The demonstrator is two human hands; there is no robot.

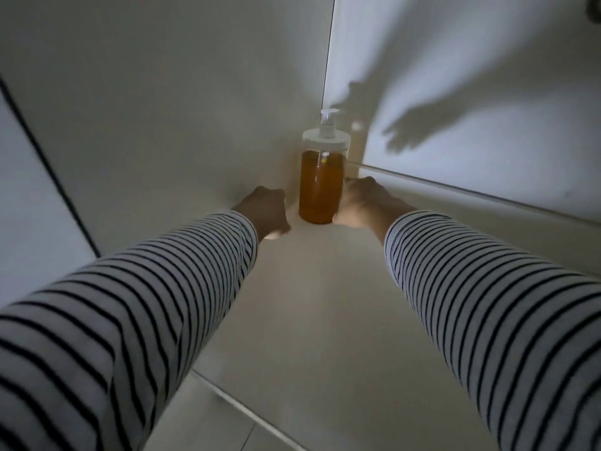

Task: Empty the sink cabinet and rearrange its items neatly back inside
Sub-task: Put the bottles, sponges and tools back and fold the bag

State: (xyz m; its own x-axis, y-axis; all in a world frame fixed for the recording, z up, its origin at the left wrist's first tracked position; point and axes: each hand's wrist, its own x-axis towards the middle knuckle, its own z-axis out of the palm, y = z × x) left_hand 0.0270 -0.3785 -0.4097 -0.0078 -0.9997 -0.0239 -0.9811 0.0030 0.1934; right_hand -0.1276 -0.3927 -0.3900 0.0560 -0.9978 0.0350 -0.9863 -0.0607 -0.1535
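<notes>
So the pump bottle [322, 187] is the landmark here: clear body filled with amber-orange liquid, white collar and white pump head on top, standing upright way back in the corner of the sink cabinet, right where the pale back wall [169, 102] meets the right-hand panel [471, 76]. It sits on the cabinet floor [312, 288], which is a plain off-white surface. Both arms reach in toward it, each in a white sleeve with thin black stripes. The left hand [265, 209] is just left of the bottle's lower half, close to it but I can't say for sure it's touching; the fingers curl downward and away from the camera, and whether they're holding anything I honestly can't tell, though a small pale bit shows under the heel of the hand. The right hand [359, 201] is pressed up against the bottle's right side near the base, fingers going round behind it where they're hidden, so it looks like a grasp on the bottle. Up and to the right of the bottle, a dark hand-shaped shadow [419, 125] falls across the right-hand panel. Lighting is dim and the sleeves are a little blurry.
</notes>
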